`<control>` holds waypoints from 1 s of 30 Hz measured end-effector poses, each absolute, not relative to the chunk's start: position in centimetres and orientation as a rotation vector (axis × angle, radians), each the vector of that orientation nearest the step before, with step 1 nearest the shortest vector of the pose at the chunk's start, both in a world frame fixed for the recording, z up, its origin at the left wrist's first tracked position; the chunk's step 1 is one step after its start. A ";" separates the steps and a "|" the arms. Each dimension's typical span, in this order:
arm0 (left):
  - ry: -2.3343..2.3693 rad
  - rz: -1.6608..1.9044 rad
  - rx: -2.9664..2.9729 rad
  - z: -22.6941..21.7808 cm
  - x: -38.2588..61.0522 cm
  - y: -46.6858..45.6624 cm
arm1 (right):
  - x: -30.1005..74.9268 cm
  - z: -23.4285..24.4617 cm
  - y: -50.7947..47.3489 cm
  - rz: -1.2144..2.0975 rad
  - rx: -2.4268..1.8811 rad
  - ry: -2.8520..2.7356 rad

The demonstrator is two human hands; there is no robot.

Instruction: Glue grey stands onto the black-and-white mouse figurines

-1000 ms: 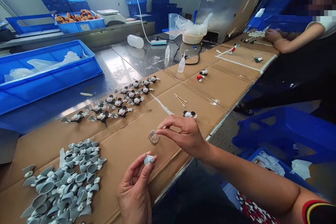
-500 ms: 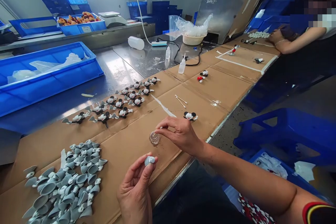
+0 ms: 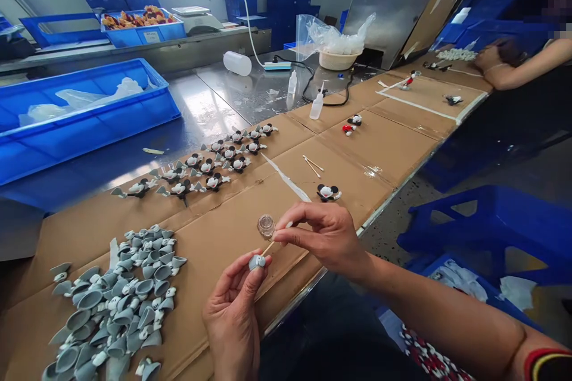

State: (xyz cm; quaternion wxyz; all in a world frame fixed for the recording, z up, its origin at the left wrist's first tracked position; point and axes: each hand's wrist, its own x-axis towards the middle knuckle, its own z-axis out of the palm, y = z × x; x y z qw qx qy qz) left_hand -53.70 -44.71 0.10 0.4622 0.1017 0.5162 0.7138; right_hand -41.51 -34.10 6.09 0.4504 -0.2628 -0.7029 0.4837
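1. Grey piece [image 3: 256, 262] is being pinched in the left hand [image 3: 239, 303], above the near edge of the surface [image 3: 232, 208]. Other clock positions are being given from it.
2. Thin stick [image 3: 268, 248] is being pinched in the right hand [image 3: 322, 232], its lower end being brought to the piece's top edge; exact contact can't be told. Hands themselves are being held apart.
3. Judgement: steady piece, light tip pressure and a short grip on the stick are being advised; white part probably best being spared smears.
4. Glass dish [image 3: 266, 225] is being crowded at 12–1 by the right fingertips; knock risk.
5. Single figure [image 3: 328, 192] is being partly hemmed in at 2, just beyond the right hand.
6. Also being carried: grey pile [image 3: 120, 305] at 8–9, figure rows [image 3: 208, 168] at 11, cotton swabs [image 3: 311, 165] and dropper bottle [image 3: 317, 108] at 1.
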 end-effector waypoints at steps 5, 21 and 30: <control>1.258 1.761 0.262 0.0 -53.7 -44.7 | -41.6 5.9 -34.2 1.160 -0.630 -1.778; 1.246 1.778 0.302 0.1 -53.6 -44.8 | -41.1 6.6 -34.4 1.095 -0.542 -1.790; 1.304 1.785 0.272 -0.6 -54.0 -44.5 | -39.3 6.2 -33.0 1.184 -0.504 -1.271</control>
